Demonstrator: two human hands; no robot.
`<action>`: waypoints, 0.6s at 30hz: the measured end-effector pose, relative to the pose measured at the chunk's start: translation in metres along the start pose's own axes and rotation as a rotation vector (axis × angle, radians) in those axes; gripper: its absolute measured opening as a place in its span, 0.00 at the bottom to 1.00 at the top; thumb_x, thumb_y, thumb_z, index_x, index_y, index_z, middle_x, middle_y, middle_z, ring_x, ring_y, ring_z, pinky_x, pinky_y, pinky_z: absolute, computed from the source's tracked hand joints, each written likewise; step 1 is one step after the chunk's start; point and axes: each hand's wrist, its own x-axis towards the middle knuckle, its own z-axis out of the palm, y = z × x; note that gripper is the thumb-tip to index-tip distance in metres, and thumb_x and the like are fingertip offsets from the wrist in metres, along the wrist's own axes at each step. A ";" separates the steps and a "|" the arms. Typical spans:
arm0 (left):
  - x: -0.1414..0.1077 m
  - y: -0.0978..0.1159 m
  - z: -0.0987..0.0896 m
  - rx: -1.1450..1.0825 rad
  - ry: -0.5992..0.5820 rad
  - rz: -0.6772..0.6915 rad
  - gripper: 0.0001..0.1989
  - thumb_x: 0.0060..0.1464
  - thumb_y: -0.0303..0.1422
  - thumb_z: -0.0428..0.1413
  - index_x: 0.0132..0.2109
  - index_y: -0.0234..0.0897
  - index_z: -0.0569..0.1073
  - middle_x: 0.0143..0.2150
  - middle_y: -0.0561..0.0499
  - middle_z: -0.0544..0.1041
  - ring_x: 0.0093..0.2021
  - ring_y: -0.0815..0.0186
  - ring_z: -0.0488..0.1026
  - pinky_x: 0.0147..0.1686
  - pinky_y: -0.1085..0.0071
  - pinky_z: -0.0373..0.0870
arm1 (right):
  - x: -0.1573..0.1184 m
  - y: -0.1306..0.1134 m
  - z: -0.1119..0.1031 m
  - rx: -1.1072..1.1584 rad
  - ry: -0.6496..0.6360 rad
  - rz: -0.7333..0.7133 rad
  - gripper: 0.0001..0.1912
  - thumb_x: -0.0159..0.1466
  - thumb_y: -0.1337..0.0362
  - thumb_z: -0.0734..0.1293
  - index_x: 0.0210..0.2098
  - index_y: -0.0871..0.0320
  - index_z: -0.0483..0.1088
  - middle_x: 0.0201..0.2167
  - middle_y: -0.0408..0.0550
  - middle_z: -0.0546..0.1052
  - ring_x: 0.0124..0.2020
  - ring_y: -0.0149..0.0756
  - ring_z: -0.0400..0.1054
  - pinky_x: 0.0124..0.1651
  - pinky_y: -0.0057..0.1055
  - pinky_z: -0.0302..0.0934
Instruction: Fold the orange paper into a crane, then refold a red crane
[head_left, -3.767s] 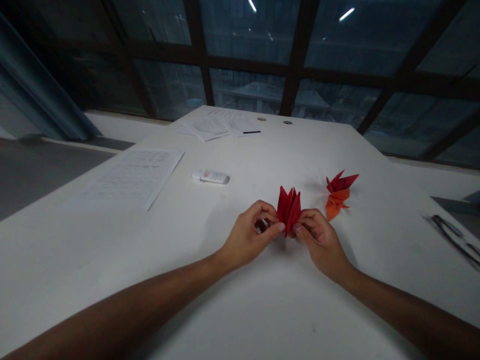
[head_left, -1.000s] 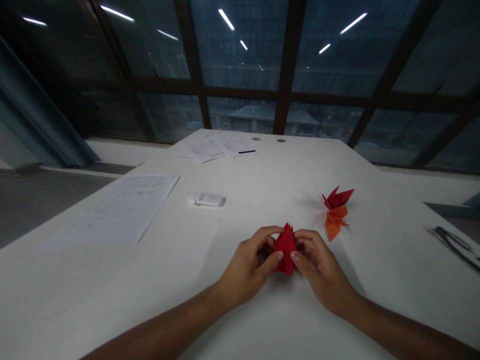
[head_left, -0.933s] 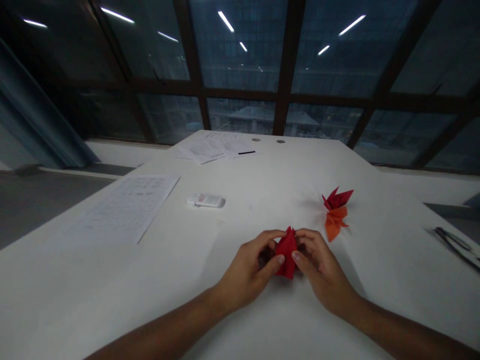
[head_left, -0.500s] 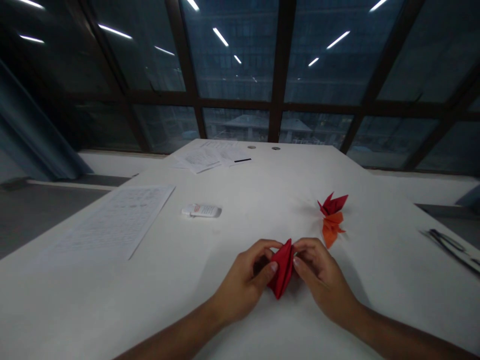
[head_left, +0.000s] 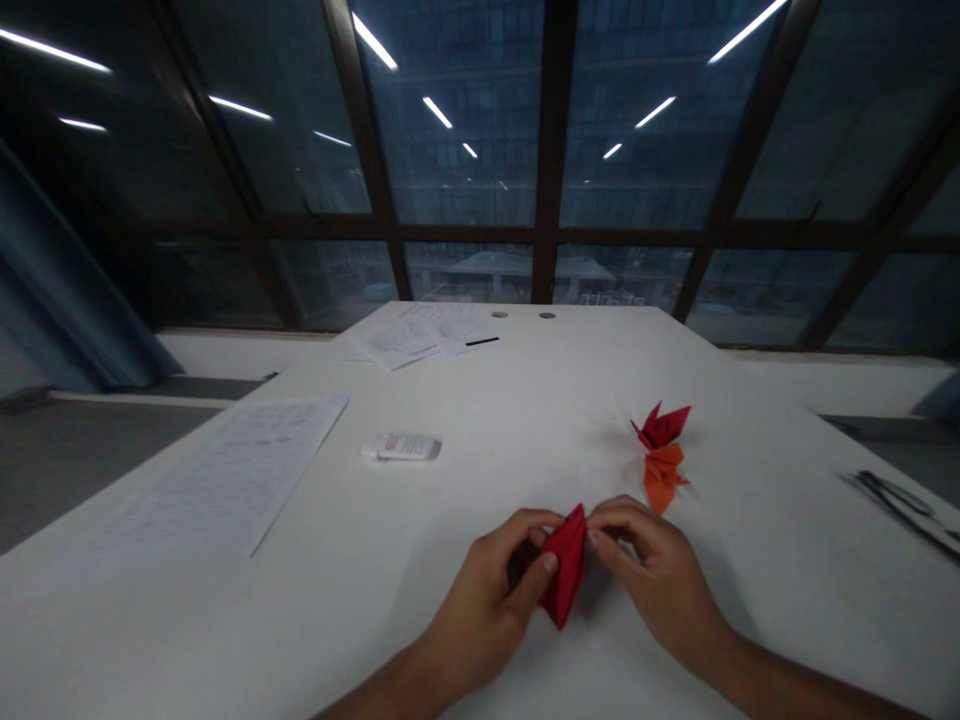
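Between my hands is a folded red origami paper (head_left: 565, 568), a narrow diamond tilted with one point up. My left hand (head_left: 495, 590) grips its left side, thumb on the near face and fingers behind. At its upper right edge, my right hand (head_left: 652, 570) pinches the paper between thumb and index finger. Farther off to the right lie a red origami figure (head_left: 664, 427) and an orange origami figure (head_left: 663, 476), touching each other.
A white remote-like device (head_left: 402, 447) lies left of centre on the white table (head_left: 525, 400). Printed sheets (head_left: 240, 470) cover the left side, and more papers (head_left: 409, 335) with a dark pen (head_left: 482, 341) lie at the back. Dark-framed glasses (head_left: 900, 500) rest at the right edge.
The camera view has tilted up slightly, so everything sits lower. My right hand has tightened to a pinch at the paper's upper right edge; my left hand keeps its hold.
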 end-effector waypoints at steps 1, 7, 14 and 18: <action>0.000 0.000 0.000 0.004 0.003 -0.003 0.18 0.68 0.43 0.53 0.57 0.39 0.73 0.38 0.48 0.76 0.34 0.67 0.71 0.35 0.71 0.68 | 0.000 0.000 0.000 0.006 0.000 0.011 0.07 0.69 0.59 0.69 0.38 0.54 0.78 0.37 0.49 0.79 0.39 0.40 0.74 0.41 0.33 0.68; 0.001 0.002 0.000 -0.007 0.003 0.000 0.18 0.68 0.45 0.53 0.57 0.39 0.73 0.38 0.49 0.76 0.33 0.67 0.70 0.35 0.71 0.67 | 0.000 -0.001 0.003 0.096 -0.029 0.058 0.07 0.68 0.58 0.69 0.37 0.54 0.77 0.35 0.47 0.79 0.37 0.37 0.73 0.43 0.32 0.68; 0.002 -0.003 -0.001 -0.006 0.005 0.003 0.18 0.68 0.45 0.53 0.56 0.39 0.73 0.35 0.50 0.75 0.32 0.68 0.68 0.34 0.72 0.65 | 0.002 0.001 0.004 0.225 -0.044 0.092 0.07 0.65 0.58 0.73 0.35 0.54 0.77 0.37 0.48 0.79 0.40 0.39 0.74 0.45 0.33 0.68; 0.003 -0.005 -0.001 0.000 0.008 0.000 0.18 0.68 0.45 0.53 0.57 0.40 0.73 0.38 0.48 0.76 0.34 0.67 0.70 0.36 0.71 0.67 | 0.004 0.000 0.002 0.253 -0.054 0.107 0.08 0.65 0.57 0.73 0.35 0.54 0.79 0.38 0.49 0.79 0.42 0.40 0.74 0.47 0.34 0.67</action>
